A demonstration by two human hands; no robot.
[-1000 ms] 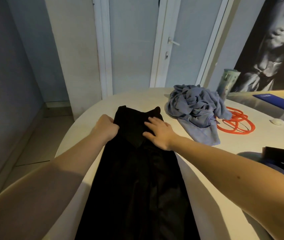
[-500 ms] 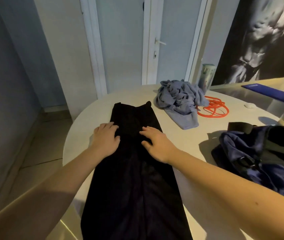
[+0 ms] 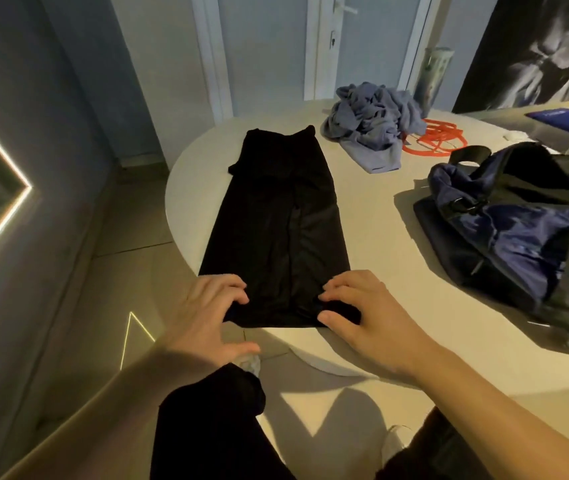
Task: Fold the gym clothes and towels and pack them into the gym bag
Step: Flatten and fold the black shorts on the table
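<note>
A black garment (image 3: pixel 276 220), folded into a long narrow strip, lies lengthwise on the round white table (image 3: pixel 373 237). Its near end reaches the table's rim. My left hand (image 3: pixel 206 317) has its fingers curled over the near left corner, thumb spread below the hem. My right hand (image 3: pixel 359 313) pinches the near right corner between thumb and fingertips. A navy gym bag (image 3: pixel 504 237) with black straps sits slumped on the right of the table. A crumpled grey-blue heap of cloth (image 3: pixel 369 119) lies at the far side.
Orange bands (image 3: pixel 432 140) lie beside the grey-blue heap, with a tall tumbler (image 3: pixel 433 77) behind them and a blue flat item (image 3: pixel 549 117) at the far right. My legs in black trousers (image 3: pixel 213 427) stand at the table's near rim. A door and wall lie beyond.
Both hands have slid from the upper part of the black garment down to its near end and taken hold of the two corners. The view has tilted down.
</note>
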